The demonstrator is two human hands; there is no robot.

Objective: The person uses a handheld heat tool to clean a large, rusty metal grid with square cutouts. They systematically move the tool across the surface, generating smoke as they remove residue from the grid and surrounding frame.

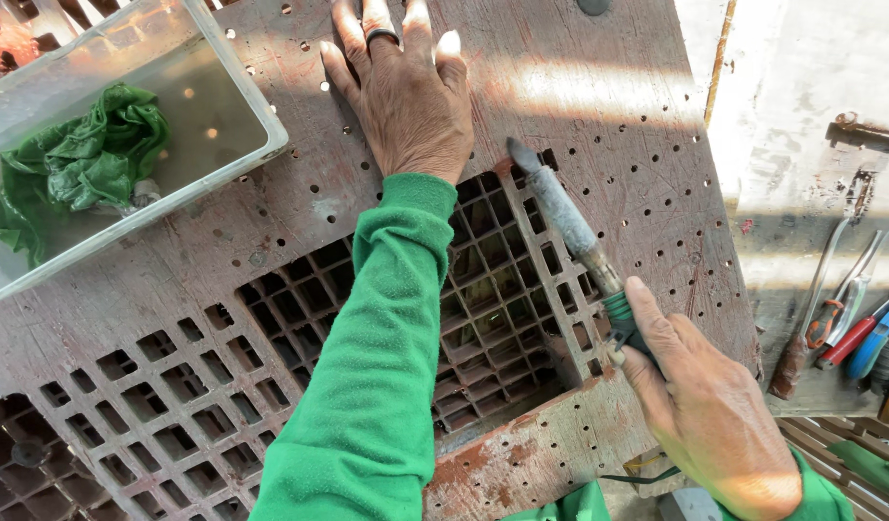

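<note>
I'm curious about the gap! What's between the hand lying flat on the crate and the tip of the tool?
Head view: between the left hand and the tool tip lies only bare crate surface with small holes and a corner of its grid opening.

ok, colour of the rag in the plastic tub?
Green rag, crumpled in the clear plastic tub; head view.

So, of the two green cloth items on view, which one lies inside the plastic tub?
The crumpled green rag, lying loose in the translucent plastic tub at upper left. The other green cloth is the green sleeve on the left hand.
</note>
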